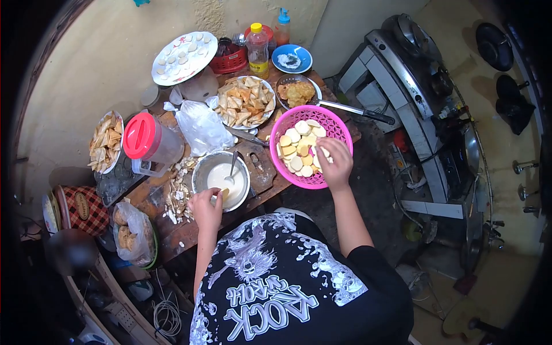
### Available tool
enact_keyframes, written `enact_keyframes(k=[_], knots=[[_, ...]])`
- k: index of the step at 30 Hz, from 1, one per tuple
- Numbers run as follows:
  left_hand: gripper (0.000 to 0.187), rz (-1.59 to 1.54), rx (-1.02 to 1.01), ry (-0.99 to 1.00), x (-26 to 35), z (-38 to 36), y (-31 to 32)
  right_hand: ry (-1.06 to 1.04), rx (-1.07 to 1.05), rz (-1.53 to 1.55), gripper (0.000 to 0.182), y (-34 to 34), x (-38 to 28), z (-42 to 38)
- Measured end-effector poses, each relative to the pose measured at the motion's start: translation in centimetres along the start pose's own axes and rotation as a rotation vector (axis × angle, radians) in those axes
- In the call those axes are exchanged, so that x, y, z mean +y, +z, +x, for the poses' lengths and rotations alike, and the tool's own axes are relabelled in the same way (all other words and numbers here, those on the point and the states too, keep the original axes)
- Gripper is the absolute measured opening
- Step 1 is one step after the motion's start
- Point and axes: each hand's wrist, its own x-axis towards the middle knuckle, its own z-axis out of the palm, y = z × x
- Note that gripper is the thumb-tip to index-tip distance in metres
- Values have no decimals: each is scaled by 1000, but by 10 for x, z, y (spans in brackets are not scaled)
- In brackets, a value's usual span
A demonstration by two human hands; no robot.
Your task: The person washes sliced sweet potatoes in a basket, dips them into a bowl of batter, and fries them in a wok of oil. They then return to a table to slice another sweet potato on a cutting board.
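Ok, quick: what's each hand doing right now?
Left hand: dipping a piece into the round metal batter bowl.
Right hand: picking pale slices in the pink plastic basket.

Head view, steeply downward; table point(190, 230) near

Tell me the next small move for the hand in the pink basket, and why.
Probably lift one pale round piece out of the pink basket and carry it toward the metal bowl of white batter. The right hand rests on the pieces there, while the left hand is at the bowl's rim, seemingly dipping a piece.
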Motion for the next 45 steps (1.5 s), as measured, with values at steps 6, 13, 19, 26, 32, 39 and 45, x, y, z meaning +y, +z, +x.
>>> enact_keyframes(k=[6, 13, 19, 26, 32, 39, 45], knots=[[11, -6, -14, 31, -1, 2, 2, -169, 72, 77, 13, -7, -48, 13], [26, -381, 53, 163, 50, 6, -21, 200, -213, 483, 14, 28, -73, -11], [24, -537, -207, 184, 60, 7, -18, 659, -474, 776, 17, 60, -92, -54], [31, 111, -90, -64, 10, 11, -3, 641, -514, -207, 35, 57, 13, -77], [41, 52, -51, -110, 10, 9, -6, 603, -805, -502, 42, 59, 60, -85], [39, -17, -52, -101, 3, -3, -4, 607, -795, -588, 39, 71, 64, -89], [35, -112, 39, -112, -5, -5, -10, 883, -599, -285, 29, 59, 76, -72]])
